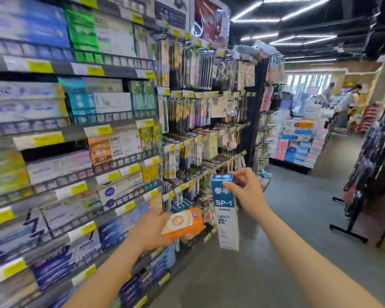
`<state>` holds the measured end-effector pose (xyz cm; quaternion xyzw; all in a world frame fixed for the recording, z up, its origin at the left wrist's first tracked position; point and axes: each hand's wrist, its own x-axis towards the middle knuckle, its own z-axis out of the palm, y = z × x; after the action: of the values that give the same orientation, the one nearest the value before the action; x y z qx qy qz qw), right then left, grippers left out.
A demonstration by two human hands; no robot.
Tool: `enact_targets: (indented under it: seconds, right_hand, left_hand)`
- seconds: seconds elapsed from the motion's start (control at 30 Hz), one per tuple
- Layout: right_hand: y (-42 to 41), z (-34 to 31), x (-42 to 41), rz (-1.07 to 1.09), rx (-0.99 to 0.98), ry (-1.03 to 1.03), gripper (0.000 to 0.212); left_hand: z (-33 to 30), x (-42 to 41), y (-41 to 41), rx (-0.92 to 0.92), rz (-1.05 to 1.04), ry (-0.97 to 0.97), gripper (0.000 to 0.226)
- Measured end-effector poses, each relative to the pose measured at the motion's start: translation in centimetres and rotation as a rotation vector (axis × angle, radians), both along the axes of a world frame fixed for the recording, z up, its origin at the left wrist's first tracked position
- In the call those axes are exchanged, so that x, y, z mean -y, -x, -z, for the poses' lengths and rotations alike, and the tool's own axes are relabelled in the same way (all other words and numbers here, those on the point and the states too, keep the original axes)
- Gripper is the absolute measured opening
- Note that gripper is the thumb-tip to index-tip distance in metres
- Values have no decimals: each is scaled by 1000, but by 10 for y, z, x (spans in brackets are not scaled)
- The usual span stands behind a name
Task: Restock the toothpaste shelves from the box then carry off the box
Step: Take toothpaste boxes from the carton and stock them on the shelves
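Left hand (152, 230) at about 7 o'clock from frame centre, fingers curled around one end of an orange-and-white toothpaste carton (183, 223), carton lying roughly level and pointing toward the racks. Right hand (246, 185) at about 5 o'clock, pinching the top end of a tall blue-and-white toothpaste carton marked SP-1 (226, 211), which hangs near upright below the fingers.

I judge both cartons light, stiff thin card, smooth printed faces, a bit slippery; corners would crush under a hard squeeze. Best held across the broad faces near mid-length; the end pinch lets the blue one swing.

Dark wire-fronted toothpaste shelves (80, 172) fill 9 to 11 o'clock, packed with boxed tubes in rows; an orange stack (99, 150) resembling the left carton sits mid-height. Hanging toothbrush packs (198, 121) at 12 o'clock. Supply box not in view.
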<state>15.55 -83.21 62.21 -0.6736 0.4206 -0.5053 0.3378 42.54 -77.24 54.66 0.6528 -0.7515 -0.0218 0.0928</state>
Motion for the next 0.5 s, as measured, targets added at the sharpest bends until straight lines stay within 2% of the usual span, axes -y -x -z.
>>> enact_targets:
  seconds: [0.17, 0.4, 0.5]
  right_hand:
    - [-38, -23, 60, -97, -78, 86, 22]
    - [-141, -71, 101, -372, -249, 335, 28]
    - [-185, -89, 109, -455, -288, 489, 26]
  left_hand:
    - [-24, 3, -37, 18, -201, 97, 71]
    - [-56, -5, -120, 72, -463, 178, 77]
    - [-74, -9, -160, 80, -536, 228, 72]
